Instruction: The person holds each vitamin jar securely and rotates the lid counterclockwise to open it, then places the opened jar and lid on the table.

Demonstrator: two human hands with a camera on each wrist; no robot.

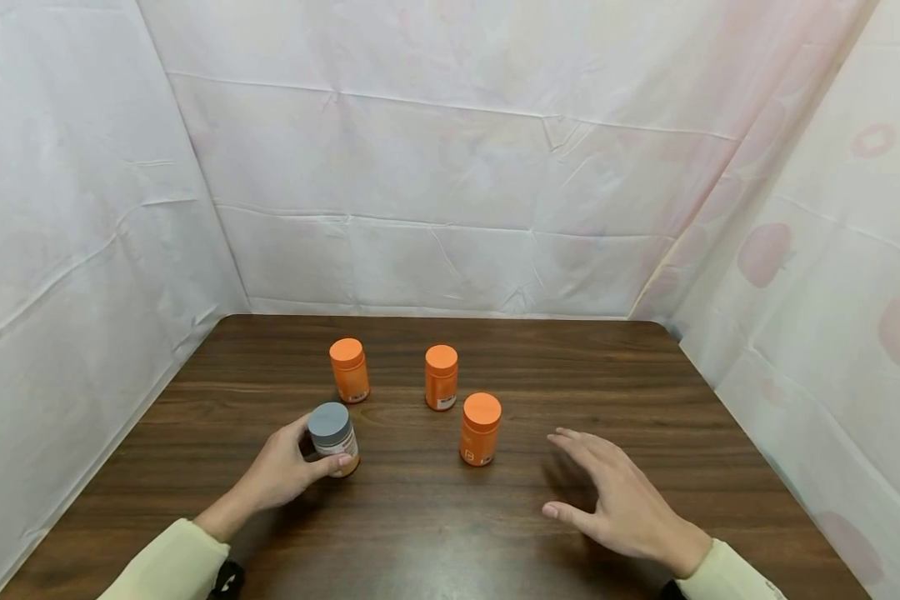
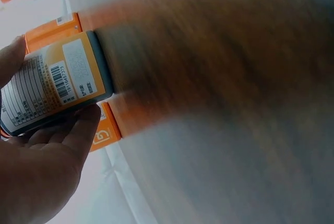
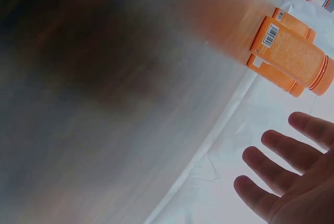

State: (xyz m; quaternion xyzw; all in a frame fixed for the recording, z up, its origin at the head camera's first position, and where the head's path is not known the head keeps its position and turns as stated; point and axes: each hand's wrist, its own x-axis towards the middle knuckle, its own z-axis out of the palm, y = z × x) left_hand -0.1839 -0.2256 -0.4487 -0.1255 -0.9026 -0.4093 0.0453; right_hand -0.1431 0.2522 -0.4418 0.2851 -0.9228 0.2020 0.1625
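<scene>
Head view: left hand [image 1: 283, 468] curled round a grey-lidded jar [image 1: 333, 435], thumb across its near side, other fingers mostly hidden behind; jar at left of the dark wood table [image 1: 420, 542], lid up, nearer the person than the far-left orange jar [image 1: 350, 372]. Middle orange jar [image 1: 441, 379] and near orange jar [image 1: 481, 430] both upright, to its right. Right hand [image 1: 621, 502] holds nothing, fingers extended, thumb apart, right of the near orange jar, not touching it. Left wrist view: thumb and fingers on opposite sides of the grey-lidded jar, barcode [image 2: 60, 81] facing camera; whether its base touches wood, cannot tell. Right wrist view: four fingers spread, grasping nothing.
</scene>
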